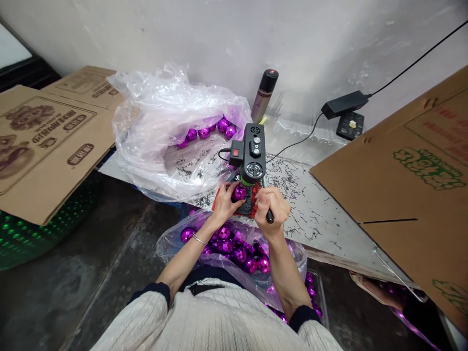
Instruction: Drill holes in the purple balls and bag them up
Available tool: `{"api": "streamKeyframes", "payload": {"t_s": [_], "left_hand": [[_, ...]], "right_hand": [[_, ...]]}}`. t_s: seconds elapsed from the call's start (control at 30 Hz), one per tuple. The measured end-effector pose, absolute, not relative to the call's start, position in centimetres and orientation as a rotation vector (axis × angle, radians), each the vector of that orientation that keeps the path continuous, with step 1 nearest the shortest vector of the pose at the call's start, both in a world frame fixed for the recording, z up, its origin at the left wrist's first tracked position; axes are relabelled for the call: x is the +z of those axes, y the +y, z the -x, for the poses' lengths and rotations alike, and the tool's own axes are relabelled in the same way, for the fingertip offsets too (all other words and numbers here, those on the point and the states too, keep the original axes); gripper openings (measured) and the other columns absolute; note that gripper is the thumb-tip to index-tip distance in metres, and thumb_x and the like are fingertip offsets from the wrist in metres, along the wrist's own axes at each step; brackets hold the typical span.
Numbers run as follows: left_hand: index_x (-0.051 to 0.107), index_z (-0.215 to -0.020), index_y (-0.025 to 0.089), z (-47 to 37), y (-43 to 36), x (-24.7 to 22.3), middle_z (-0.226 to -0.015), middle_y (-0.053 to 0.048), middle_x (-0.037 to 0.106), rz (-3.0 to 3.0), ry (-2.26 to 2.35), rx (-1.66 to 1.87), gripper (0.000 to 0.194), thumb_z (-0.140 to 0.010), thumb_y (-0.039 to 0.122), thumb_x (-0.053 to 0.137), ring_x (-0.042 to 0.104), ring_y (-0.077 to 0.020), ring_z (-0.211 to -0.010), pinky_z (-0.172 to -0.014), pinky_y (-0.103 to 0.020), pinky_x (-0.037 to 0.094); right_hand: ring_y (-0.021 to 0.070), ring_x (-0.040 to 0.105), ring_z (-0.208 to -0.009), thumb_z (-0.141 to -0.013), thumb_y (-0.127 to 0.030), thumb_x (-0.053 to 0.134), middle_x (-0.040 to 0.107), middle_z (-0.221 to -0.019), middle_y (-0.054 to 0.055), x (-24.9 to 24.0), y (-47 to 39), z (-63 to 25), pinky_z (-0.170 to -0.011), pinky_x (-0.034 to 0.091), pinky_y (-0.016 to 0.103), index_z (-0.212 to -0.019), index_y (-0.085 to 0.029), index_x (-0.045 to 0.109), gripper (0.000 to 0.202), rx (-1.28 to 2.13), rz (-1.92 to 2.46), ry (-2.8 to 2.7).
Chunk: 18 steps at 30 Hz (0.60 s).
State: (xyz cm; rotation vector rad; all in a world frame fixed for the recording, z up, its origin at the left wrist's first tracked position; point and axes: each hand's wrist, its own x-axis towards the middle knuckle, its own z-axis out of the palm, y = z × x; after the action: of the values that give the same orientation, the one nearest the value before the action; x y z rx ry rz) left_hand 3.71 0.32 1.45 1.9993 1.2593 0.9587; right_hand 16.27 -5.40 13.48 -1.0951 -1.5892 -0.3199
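Observation:
My left hand (225, 202) pinches a shiny purple ball (239, 192) under the head of a black machine (254, 153) with a red switch. The fingers of my right hand (272, 209) are wrapped round the machine's black-tipped lever (269, 216), just right of the ball. Beneath the ball lies a dark base on a red mat (255, 199). More purple balls (239, 254) fill an open clear bag against my body, below my hands. Another clear plastic bag (146, 122), behind and left of the machine, has several purple balls inside its opening.
A spray can (263, 95) stands by the wall. Small black bits litter the white table (310, 204). A power adapter (344, 104) trails a cable to the machine. Cardboard boxes flank both sides, one at left (47, 141), one at right (409, 185). A green basket (47, 234) is lower left.

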Motion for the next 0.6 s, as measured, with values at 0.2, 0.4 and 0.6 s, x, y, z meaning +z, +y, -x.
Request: {"api": "streamKeyframes", "payload": {"t_s": [0.2,0.4,0.6], "left_hand": [[0.056,-0.137,0.021,-4.0,0.0,0.3,-0.131,-0.014,0.06,-1.883,1.192,1.053,0.063,-0.081,0.04,0.08,0.057,-0.0316,-0.126,-0.11,-0.051,0.045],[0.057,-0.136,0.021,-3.7,-0.1,0.2,-0.132,-0.014,0.063,-1.87,1.174,1.057,0.063,-0.082,0.046,0.079,0.058,-0.0322,-0.128,-0.113,-0.052,0.041],[0.057,-0.135,0.019,-3.7,-0.2,0.1,-0.132,-0.015,0.063,-1.884,1.164,1.072,0.061,-0.083,0.046,0.077,0.058,-0.0314,-0.127,-0.111,-0.049,0.043]], "right_hand": [[0.0127,0.057,-0.062,-0.094,-0.008,0.047,0.061,-0.068,0.001,13.1,-5.5,-16.2,-0.057,0.042,0.027,-0.074,-0.022,0.049,0.024,-0.308,1.096,-1.573],[0.0129,0.058,-0.063,-0.095,-0.009,0.045,0.059,-0.068,0.0,11.9,-5.7,-16.0,-0.058,0.044,0.027,-0.076,-0.022,0.049,0.023,-0.295,1.087,-1.548],[0.0122,0.054,-0.063,-0.099,-0.016,0.042,0.058,-0.072,0.001,9.5,-5.6,-15.7,-0.057,0.045,0.026,-0.078,-0.022,0.049,0.023,-0.296,1.051,-1.515]]}}
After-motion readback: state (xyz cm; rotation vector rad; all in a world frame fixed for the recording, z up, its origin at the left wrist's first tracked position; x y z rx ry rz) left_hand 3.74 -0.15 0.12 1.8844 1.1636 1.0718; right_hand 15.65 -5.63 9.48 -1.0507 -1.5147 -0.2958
